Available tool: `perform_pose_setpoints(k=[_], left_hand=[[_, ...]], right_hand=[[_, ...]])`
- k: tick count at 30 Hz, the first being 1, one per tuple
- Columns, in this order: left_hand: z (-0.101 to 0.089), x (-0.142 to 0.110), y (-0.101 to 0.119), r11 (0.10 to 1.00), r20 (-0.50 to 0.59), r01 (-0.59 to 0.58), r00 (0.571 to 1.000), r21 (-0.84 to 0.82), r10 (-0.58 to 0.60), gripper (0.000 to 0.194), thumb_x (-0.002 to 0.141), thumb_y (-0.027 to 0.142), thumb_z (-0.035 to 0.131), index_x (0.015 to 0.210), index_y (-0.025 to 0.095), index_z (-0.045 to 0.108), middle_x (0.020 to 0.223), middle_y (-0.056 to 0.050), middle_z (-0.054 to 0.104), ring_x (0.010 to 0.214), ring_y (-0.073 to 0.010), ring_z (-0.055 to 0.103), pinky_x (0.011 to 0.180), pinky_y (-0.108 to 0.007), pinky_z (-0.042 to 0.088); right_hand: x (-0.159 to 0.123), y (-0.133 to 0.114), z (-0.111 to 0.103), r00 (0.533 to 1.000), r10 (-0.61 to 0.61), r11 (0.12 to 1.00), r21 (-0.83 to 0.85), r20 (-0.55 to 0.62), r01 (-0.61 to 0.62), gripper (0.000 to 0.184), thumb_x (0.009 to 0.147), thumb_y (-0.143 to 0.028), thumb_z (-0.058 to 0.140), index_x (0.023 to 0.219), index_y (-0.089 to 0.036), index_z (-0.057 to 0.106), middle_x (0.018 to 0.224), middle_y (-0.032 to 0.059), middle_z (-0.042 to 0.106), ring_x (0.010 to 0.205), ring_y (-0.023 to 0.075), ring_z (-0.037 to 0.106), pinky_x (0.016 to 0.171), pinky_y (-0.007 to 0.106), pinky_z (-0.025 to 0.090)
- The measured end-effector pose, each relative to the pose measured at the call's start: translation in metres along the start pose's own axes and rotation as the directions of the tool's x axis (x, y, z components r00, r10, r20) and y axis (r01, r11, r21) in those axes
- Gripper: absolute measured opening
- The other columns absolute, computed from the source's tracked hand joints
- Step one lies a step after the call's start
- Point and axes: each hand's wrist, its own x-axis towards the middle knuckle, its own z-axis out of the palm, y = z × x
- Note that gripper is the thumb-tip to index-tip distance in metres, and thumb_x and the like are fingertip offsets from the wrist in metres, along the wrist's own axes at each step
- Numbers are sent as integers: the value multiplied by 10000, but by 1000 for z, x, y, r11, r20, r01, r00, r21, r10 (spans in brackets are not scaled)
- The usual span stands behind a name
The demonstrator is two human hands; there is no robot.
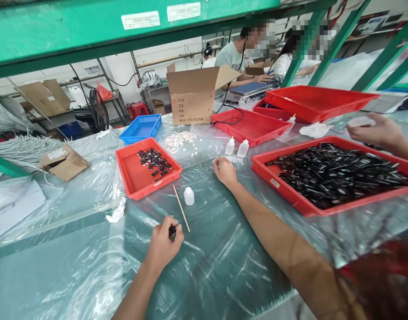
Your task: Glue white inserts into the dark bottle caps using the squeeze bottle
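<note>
My left hand rests on the plastic-covered table near me, closed around a small black part. A thin wooden stick and a small white bottle lie just beyond it. My right hand is stretched out further away with its fingers curled against the table; I cannot see anything in it. It lies beside two small dropper bottles and left of a big red tray full of black parts. A smaller red tray holding a few black parts sits to the left.
Another person's hand reaches in at the right above the big tray. Further back are a pile of small white pieces, a blue tray, more red trays, a cardboard box and seated people. A green shelf hangs overhead.
</note>
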Motion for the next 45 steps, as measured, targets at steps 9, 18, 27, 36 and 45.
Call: perform_pose_setpoints(k=[9,18,27,36,45], left_hand=[[-8,2,3,998,-166,57,984,-36,-62,208,792,263,560,682,274,383,506,132,298,386,-57,337,439,-165,310],[2,-10,22,978,31,63,998,-201,-58,161,884,293,566,939,277,416,695,69,559,515,-87,520,472,-164,414],[-1,-8,23,970,83,45,996,-238,-26,149,907,225,517,956,267,382,645,111,484,469,-63,442,464,-157,331],[0,-10,27,963,119,91,991,-253,-63,128,911,251,519,956,252,400,654,104,466,497,-66,438,472,-158,337],[5,-14,28,943,99,135,989,-304,-110,132,916,260,519,940,260,390,688,96,473,503,-62,405,479,-160,340]], right_hand=[[-99,-56,-23,965,-262,837,497,0,227,347,1044,-569,605,1088,-225,631,1010,117,815,639,158,706,627,307,586],[-185,-98,-16,718,-692,580,647,71,495,194,1014,-214,718,1078,-348,842,999,15,849,874,203,826,759,331,692],[-195,-104,-18,775,-630,638,600,47,482,133,993,-185,736,1008,-300,801,932,-4,830,823,190,811,755,304,672],[-204,-105,-16,819,-572,669,603,44,434,120,994,-177,710,1009,-276,776,954,21,750,805,170,763,704,277,671],[-203,-103,-14,792,-611,633,600,0,489,157,974,-137,710,1020,-271,777,945,22,744,803,166,761,669,259,679]])
